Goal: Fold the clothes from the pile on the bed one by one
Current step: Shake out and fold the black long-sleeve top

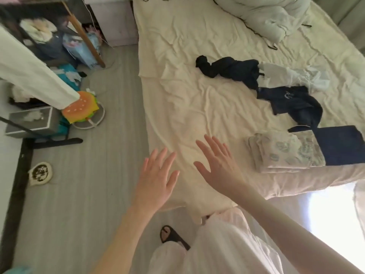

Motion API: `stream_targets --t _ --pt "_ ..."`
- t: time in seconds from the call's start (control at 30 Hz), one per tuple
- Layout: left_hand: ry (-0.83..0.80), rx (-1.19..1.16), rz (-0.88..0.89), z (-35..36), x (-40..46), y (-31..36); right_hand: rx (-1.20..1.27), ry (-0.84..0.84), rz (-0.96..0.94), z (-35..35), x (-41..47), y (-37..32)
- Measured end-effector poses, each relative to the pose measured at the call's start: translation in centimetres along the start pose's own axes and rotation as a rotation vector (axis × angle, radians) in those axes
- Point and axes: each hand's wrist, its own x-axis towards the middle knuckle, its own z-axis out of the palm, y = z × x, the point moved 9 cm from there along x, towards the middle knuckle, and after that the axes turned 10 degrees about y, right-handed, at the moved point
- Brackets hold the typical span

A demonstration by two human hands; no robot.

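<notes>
Loose clothes lie in a pile across the cream bed sheet [187, 46]: a twisted dark garment [227, 70], a white garment [292, 76] and a navy garment [292, 101] with a small pale logo. Near the bed's right front edge rest a folded patterned cloth [284, 153] and a folded navy piece [339, 147], side by side. My left hand [156, 180] and my right hand [217, 165] hover flat over the bare sheet near the bed's front corner, fingers spread, holding nothing, well short of the pile.
A bundled pale duvet [266, 14] fills the bed's far end. Left of the bed is grey floor with a burger-shaped cushion [81, 107], a white ring stand [92, 121], a grey box [33, 121], bags and a wooden-legged rack [87, 36]. My slippered foot [171, 236] stands by the bed corner.
</notes>
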Motion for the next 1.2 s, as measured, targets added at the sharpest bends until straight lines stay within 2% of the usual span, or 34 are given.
stream_targets --t 0.17,0.47,0.83,0.97,1.2 --pt "0.122 -0.036 -0.031 -5.6 0.3 -6.9 0.024 0.011 0.035 1.9 3.4 -5.2" --pt "0.116 -0.107 -0.088 -8.2 4.8 -15.8 0.05 0.074 0.077 6.2 10.6 -10.5" --pt "0.135 -0.13 0.19 -17.5 23.7 -22.0 0.058 0.258 0.277 3.7 27.2 -13.0" --pt "0.048 -0.265 0.183 -17.1 28.9 -23.2 0.042 0.287 0.368 2.9 30.6 -12.4" --pt "-0.065 -0.285 0.413 -15.7 42.6 -22.6 -0.036 0.393 0.588 1.9 37.5 -8.2"
